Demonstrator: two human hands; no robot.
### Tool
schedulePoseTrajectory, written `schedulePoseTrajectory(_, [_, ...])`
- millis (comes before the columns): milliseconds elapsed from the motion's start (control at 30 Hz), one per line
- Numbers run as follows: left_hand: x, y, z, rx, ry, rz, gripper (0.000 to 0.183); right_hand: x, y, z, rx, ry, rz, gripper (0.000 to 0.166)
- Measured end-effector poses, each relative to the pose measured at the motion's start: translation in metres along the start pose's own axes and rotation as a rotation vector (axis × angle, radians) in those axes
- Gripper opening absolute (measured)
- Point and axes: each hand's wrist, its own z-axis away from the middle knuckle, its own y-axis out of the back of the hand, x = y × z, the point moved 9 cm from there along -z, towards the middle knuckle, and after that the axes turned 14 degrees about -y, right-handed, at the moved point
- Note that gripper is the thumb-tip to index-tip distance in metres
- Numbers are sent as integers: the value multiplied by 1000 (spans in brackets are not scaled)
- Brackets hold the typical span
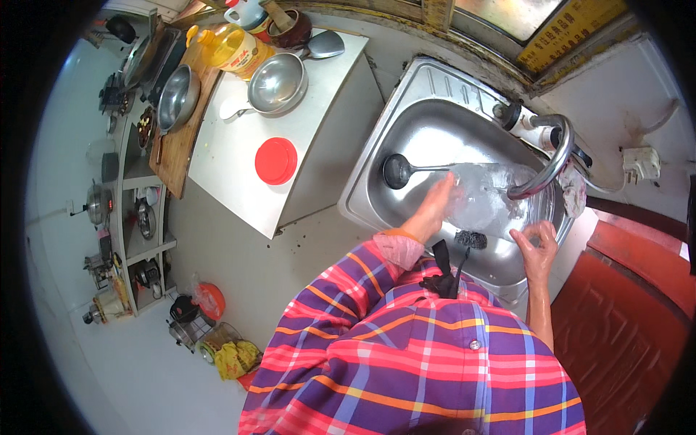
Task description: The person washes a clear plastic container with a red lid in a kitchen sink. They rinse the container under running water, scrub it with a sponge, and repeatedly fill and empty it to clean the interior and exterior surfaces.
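Observation:
A large clear jar lies on its side over the stainless-steel sink basin, under the curved faucet spout. My left hand is at the jar's left end, its fingertips blurred against the clear wall. At the other end, my right hand has its thumb and curled fingers at the jar's edge. A dark-bowled ladle rests in the basin, its handle running behind the jar. Near the basin's front wall is a steel-wool scourer. Whether water is running is hard to tell.
Left of the sink, a white counter holds a red lid, a metal ladle-like pan, a spatula and an oil bottle. Below the right wall stands a red panel. A plug hangs near the faucet.

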Motion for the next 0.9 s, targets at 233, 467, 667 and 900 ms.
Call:
schedulePoseTrajectory(233, [15,40,8,138,-94,91,51,-35,-31,16,-16,143,-93,26])
schedulePoseTrajectory(467, [12,72,-15,202,-58,115,53,-10,-59,-9,46,37,-176,29])
schedulePoseTrajectory(667, [22,33,17,213,-137,36,43,73,-32,-17,-8,-376,-408,35])
schedulePoseTrajectory(900, [102,56,37,150,-252,-188,39,74,-114,-12,-208,-540,-895,45])
